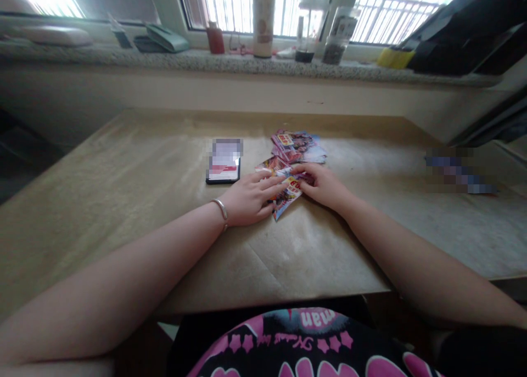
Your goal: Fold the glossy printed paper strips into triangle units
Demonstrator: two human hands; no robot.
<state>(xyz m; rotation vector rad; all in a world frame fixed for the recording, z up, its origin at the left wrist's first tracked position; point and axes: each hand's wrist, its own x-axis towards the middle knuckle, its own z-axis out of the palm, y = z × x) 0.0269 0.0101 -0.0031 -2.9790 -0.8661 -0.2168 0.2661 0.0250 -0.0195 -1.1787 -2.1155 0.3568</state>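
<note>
A colourful printed paper sheet [284, 202] lies on the table in front of me, its pointed lower corner toward me. My left hand [256, 197] rests flat across it with fingers stretched out, a silver bangle on that wrist. At the sheet's right edge, my right hand [319, 184] has its thumb and curled fingers closed on the paper. Just behind both hands is a loose pile of similar printed papers [302, 146], fanned unevenly. The fingers hide part of the sheet, so I cannot tell exactly how it is folded.
A phone [224, 168] with a lit, blurred screen lies left of the papers. Another blurred item [461, 171] sits at the table's right side. Along the windowsill [230, 64] stand a red bottle [214, 38], a tall cylinder [263, 20], jars and a yellow object [395, 57].
</note>
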